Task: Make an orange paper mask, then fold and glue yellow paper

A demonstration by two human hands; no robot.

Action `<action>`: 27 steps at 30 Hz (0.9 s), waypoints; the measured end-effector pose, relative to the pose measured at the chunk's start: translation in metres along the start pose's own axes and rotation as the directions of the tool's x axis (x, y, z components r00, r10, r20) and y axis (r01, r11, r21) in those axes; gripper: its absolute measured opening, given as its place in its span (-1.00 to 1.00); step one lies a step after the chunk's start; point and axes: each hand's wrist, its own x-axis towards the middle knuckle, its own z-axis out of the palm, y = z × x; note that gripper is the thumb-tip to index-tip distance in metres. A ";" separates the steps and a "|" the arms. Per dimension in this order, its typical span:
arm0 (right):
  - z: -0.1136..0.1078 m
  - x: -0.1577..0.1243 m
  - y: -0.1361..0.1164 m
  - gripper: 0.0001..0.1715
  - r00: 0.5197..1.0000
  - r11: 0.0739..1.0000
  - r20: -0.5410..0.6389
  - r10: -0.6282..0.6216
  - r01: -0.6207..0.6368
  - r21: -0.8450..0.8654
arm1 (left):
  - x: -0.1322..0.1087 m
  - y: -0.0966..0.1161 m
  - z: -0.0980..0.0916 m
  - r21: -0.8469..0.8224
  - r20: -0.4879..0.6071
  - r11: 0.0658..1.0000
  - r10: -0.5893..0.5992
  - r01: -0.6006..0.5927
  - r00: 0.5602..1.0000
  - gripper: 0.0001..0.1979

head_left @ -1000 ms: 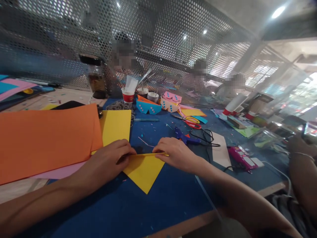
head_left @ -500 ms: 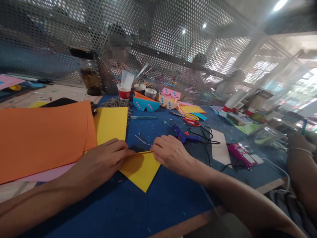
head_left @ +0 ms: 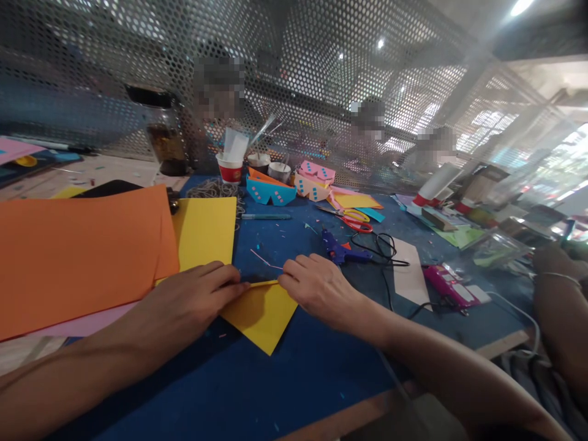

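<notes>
A small piece of yellow paper [head_left: 264, 315] lies on the blue table between my hands, with a narrow fold along its far edge. My left hand [head_left: 209, 291] pinches the left end of that fold, fingers closed. At the right end, my right hand [head_left: 315, 285] grips the fold with curled fingers. The fingertips of both hands are partly hidden. Just beyond my right hand is a blue glue gun [head_left: 342, 250] with a black cord. Left of my left hand are large orange sheets [head_left: 82, 257] and a yellow sheet [head_left: 209, 233].
Scissors [head_left: 351, 219], a pen [head_left: 266, 217], blue paper glasses [head_left: 271, 192] and a red-and-white cup [head_left: 229, 169] stand or lie toward the perforated metal screen [head_left: 294, 79]. A magenta device [head_left: 450, 288] lies to the right. Another person's arm [head_left: 555, 306] is at the far right.
My left hand has shifted very slightly along the folded edge. The yellow paper and my right hand stay almost in place.
</notes>
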 end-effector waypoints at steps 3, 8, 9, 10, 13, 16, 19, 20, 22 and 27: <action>-0.005 -0.001 -0.001 -0.89 1.000 1.000 0.027 -0.001 0.001 -0.002 | 0.001 0.001 -0.003 0.008 0.004 1.000 0.011 -0.011 1.000 -0.57; -0.012 -0.003 -0.004 -0.88 0.999 1.000 0.047 -0.002 0.003 -0.005 | 0.001 0.002 -0.005 -0.007 0.026 1.000 -0.017 0.017 1.000 -0.55; -0.012 -0.004 -0.004 -0.88 0.999 1.000 0.048 -0.005 0.005 -0.006 | 0.000 0.002 -0.004 -0.009 0.029 1.000 -0.018 0.018 0.999 -0.54; -0.013 -0.004 -0.005 -0.88 0.999 1.000 0.049 -0.008 0.008 -0.008 | -0.001 0.002 -0.003 -0.008 0.034 1.000 -0.021 0.021 0.999 -0.53; -0.012 -0.005 -0.006 -0.87 0.999 1.000 0.049 0.000 0.001 -0.016 | -0.003 0.002 -0.001 -0.015 0.060 0.999 -0.028 0.029 0.998 -0.51; -0.011 -0.006 -0.007 -0.86 0.999 1.000 0.043 0.014 -0.013 -0.021 | -0.003 0.003 -0.004 -0.036 0.062 0.999 -0.039 0.042 0.997 -0.51; -0.012 -0.008 -0.008 -0.84 0.998 1.000 0.057 0.001 0.000 -0.016 | -0.001 0.006 -0.009 -0.043 0.060 0.998 -0.046 0.048 0.997 -0.51; -0.013 -0.008 -0.009 -0.83 0.998 1.000 0.063 -0.003 0.004 -0.013 | 0.000 0.008 -0.010 -0.040 0.063 0.998 -0.045 0.048 0.997 -0.50; -0.014 -0.009 -0.009 -0.82 0.997 1.000 0.072 -0.006 0.007 -0.011 | 0.002 0.010 -0.012 -0.029 0.059 0.999 -0.041 0.043 0.997 -0.50; -0.013 -0.011 -0.009 -0.82 0.996 1.000 0.088 -0.010 0.010 0.006 | 0.003 0.014 -0.012 0.013 0.050 1.000 -0.022 0.022 0.999 -0.56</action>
